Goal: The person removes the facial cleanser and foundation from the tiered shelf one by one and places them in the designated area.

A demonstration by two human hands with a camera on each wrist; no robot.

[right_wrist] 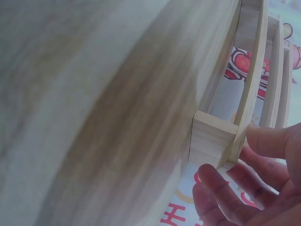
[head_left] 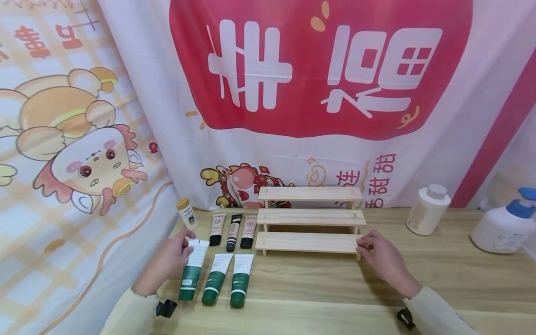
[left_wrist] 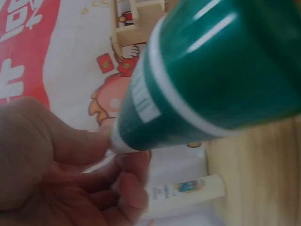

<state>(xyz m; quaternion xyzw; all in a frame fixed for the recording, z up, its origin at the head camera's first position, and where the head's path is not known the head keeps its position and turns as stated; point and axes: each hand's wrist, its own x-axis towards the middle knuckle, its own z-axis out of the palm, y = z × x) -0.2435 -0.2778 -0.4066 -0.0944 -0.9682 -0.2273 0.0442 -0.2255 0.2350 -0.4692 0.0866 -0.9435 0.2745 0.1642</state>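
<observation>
My left hand [head_left: 167,260] pinches the white crimped end of a green-and-white squeeze tube [head_left: 191,274]. In the left wrist view, the green cap end of this tube [left_wrist: 211,70] points toward the camera. Two similar green-and-white tubes [head_left: 216,281] [head_left: 241,282] lie beside it on the table. At the front right end of a three-tiered wooden display rack [head_left: 310,242] is my right hand [head_left: 385,260]. The right wrist view shows its thumb [right_wrist: 268,141] against the lowest board's end, with the other fingers curled around beneath and behind.
Three smaller tubes [head_left: 217,229] lie behind the green ones, left of the rack. A small bottle with a yellow cap [head_left: 187,214] stands at the back left. At the right are a white bottle [head_left: 428,211] and a pump bottle [head_left: 504,228]. Printed cloth [head_left: 234,139] hangs behind.
</observation>
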